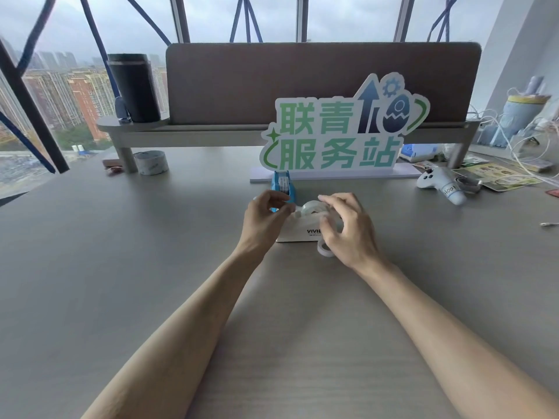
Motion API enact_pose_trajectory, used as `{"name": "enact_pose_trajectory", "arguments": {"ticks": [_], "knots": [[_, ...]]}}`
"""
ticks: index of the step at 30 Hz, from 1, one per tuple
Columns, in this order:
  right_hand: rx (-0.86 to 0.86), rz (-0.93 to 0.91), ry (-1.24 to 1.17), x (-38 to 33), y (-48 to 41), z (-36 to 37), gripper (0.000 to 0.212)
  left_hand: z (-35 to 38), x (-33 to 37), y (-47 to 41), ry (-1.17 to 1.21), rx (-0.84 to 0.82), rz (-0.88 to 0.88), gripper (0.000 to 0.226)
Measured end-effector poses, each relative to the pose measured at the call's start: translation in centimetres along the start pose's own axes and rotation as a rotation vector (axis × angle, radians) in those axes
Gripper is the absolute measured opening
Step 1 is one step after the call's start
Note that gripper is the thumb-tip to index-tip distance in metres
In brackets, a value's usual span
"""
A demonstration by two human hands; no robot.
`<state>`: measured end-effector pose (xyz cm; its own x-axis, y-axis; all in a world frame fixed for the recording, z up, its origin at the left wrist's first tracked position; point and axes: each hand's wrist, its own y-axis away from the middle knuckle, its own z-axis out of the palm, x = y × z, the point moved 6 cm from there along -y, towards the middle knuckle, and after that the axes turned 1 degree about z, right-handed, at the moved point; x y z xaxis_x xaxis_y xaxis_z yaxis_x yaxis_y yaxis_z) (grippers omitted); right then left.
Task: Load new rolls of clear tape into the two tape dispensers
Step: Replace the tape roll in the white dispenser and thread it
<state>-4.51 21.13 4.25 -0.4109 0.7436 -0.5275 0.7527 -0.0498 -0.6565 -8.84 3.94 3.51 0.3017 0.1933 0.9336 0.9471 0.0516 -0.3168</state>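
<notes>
Flanking white dispenser [298, 229], left grip [266, 216] pinching tape end, right grip [348, 228] loosely curled

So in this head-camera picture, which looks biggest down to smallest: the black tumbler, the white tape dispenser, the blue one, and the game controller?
1. Black tumbler.
2. White tape dispenser, though hands cover part of it.
3. Game controller, close to the white dispenser, so unsure.
4. Blue tape dispenser, partly hidden.

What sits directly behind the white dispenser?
The blue dispenser stands just behind the white dispenser, with the sign farther back. Its lower front is covered by the left hand.
</notes>
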Motion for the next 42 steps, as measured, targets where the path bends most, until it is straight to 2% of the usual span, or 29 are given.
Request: {"name": "enact_pose_trajectory", "arguments": {"ticks": [6,11,17,27,42], "knots": [[-0.022,0.017,0.004,0.5,0.2,0.0,0.038,-0.9,0.0,-0.2,0.039,0.046,-0.037,0.012],[-0.033,0.025,0.012,0.6,0.3,0.1,0.038,-2.1,0.1,0.0,-0.085,0.128,-0.056,0.013],[-0.05,0.021,0.03,0.9,0.4,0.3,0.04,-3.7,0.1,-0.3,-0.061,0.192,-0.085,0.017],[-0.036,0.044,0.002,0.7,0.4,0.1,0.045,-4.3,-1.1,-0.3,-0.081,0.183,-0.092,0.01],[-0.069,0.048,0.003,0.7,0.4,0.3,0.05,-3.2,-2.3,0.3,-0.248,0.018,-0.118,0.005]]}}
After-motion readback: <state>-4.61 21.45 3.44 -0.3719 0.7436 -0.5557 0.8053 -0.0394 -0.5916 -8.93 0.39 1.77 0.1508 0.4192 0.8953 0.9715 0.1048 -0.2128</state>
